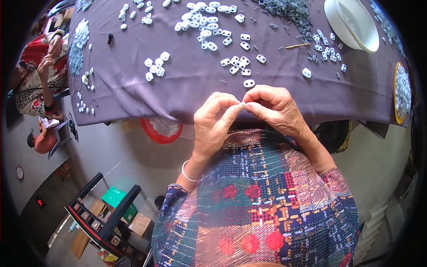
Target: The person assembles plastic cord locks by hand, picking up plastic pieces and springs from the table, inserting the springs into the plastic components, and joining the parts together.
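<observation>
A person at the far left (38, 75), well apart from the hands, is sitting beside the tabletop (187, 93) with both hands raised. The tabletop, draped in purple cloth, is carrying a strip of small grey and white pieces (79, 46) along its left edge. Below the tabletop's near edge, left of the hands, a red basin (161, 130) of white pieces is sitting on the floor.

The left hand (214, 124), wearing a white bangle (187, 172) at the wrist, is pinching a tiny white piece (242, 104) between thumb and forefinger just in front of the tabletop's edge. The right hand (275, 109) is meeting it fingertip to fingertip, thumb and forefinger pressed on the same piece; the piece itself is too small to make out further. Both forearms are emerging from patterned plaid sleeves (258, 200).

Just beyond the hands, white plastic two-hole parts (238, 64) are lying scattered on the cloth, the nearest one (249, 83) just above the fingertips. Farther back, a heap of small grey pins (284, 11) is spreading out. To the right, well apart, a white bowl (351, 24) is standing, and a yellow-rimmed tray (401, 91) of white pieces is resting at the tabletop's right edge.
</observation>
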Motion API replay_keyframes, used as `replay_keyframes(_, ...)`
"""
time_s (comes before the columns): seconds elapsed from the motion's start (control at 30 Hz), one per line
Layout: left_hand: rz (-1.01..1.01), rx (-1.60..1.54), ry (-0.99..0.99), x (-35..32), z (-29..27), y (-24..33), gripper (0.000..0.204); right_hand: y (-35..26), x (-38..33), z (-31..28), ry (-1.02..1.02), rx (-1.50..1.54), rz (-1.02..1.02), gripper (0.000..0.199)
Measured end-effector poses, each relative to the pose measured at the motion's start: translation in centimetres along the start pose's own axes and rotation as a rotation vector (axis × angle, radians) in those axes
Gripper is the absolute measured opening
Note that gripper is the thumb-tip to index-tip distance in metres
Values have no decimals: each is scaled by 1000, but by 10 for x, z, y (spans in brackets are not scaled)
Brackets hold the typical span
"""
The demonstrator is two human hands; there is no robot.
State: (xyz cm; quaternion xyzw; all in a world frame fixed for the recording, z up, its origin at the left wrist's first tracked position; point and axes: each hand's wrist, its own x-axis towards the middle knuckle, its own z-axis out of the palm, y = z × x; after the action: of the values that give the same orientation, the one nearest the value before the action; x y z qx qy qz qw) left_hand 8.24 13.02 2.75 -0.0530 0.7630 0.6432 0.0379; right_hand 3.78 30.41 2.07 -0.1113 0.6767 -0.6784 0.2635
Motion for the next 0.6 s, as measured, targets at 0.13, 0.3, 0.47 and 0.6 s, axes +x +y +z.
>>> replay_keyframes(0.13, 49, 57, 154, 8, -3, -9, 11, 3, -1, 1, 40, 125, 84, 9)
replay_keyframes(0.3, 359, 643, 214, 42, -24, -18, 17, 6, 2, -6, 167, 91, 70, 12)
replay_keyframes(0.47, 366, 796, 56, 54, -24, -17, 17, 10, 8, -11, 196, 35, 94, 14)
replay_keyframes(0.6, 480, 671, 141, 54, -22, -23, 16, 12, 7, -11, 182, 52, 93, 14)
